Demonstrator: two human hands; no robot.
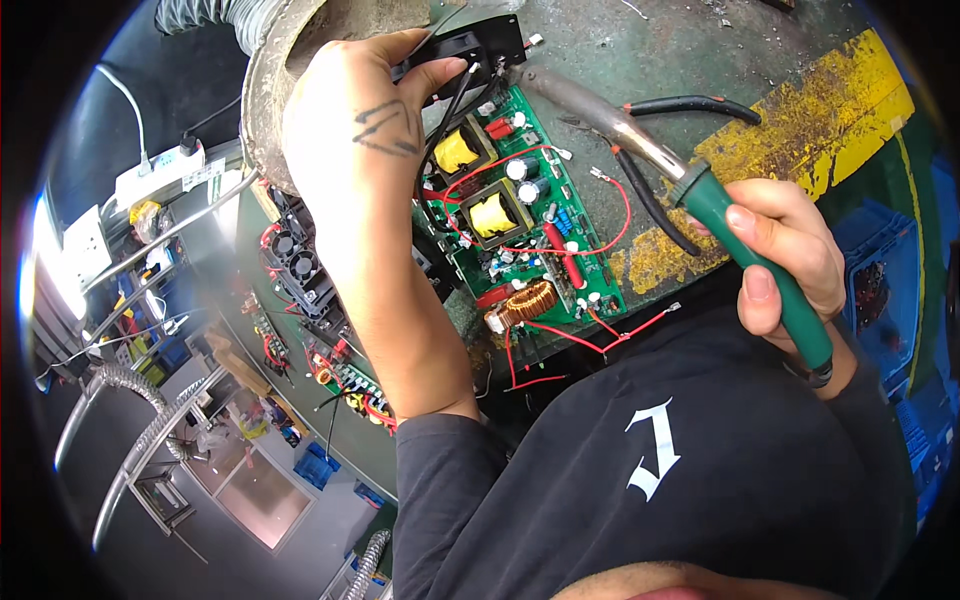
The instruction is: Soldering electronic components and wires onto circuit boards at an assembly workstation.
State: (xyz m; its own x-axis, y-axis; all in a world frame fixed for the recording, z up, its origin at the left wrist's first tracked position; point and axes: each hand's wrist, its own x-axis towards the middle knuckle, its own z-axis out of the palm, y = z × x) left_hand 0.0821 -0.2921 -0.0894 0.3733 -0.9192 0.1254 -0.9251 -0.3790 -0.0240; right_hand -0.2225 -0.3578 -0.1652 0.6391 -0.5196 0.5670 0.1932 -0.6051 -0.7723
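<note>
My right hand (790, 250) is closed around the green handle of a soldering iron (655, 150). Its metal barrel slants up and left, with the tip beside wire ends at the top of a green circuit board (590, 262). My left hand (365, 110) bends over the board's upper left, thumb and forefinger gripping a black panel (490, 45) with a fan-like housing; the other fingers are hidden. Black wires run down beside the thumb. On the board are yellow-wrapped transformers (490, 215), a copper coil (530, 302), capacitors and loose red wires (628, 215).
Black-handled pliers (645, 190) lie partly under the iron. A flexible grey duct (235, 15) with a round hood (265, 110) stands at the upper left. More boards and fans (295, 255) lie left of my forearm. A blue bin (885, 285) is at the right.
</note>
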